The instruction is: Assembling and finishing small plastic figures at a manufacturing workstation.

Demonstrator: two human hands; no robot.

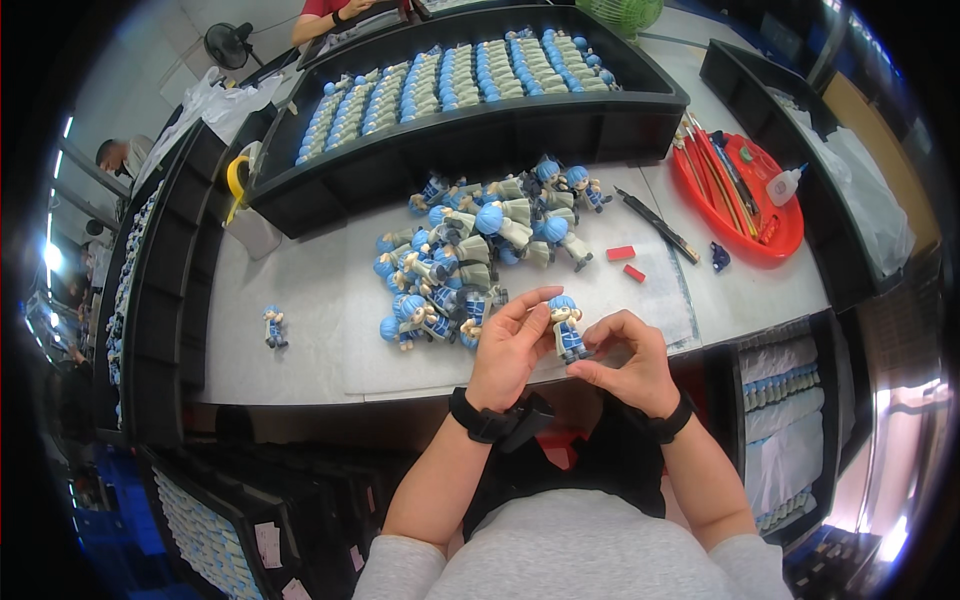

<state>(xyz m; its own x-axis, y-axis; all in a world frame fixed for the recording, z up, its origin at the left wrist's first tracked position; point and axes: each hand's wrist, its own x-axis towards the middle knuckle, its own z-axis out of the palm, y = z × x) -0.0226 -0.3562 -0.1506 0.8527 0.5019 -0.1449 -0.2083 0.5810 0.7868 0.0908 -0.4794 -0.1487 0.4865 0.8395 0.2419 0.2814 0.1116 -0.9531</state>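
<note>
A small blue-haired figurine [567,338] in a blue-and-white outfit is upright between my hands, above the table's front edge. My right hand [638,365] pinches it low down, near its dark feet, between thumb and fingers. From the other side, my left hand [508,352] has its thumb and index finger at the figurine's head and upper body, closed around it. Just beyond my left hand lies a heap of similar figurines [465,255], many on their sides with grey-green backs showing. One single figurine [274,327] lies apart on the left of the table.
A large black crate [450,130] with rows of figurines stands behind the heap. On the right are a red tray [790,235] with brushes and a small bottle, a black pen-like tool [660,228] and red blocks [621,253]. Black crates [160,330] flank the left. A co-worker's arm [325,25] shows beyond.
</note>
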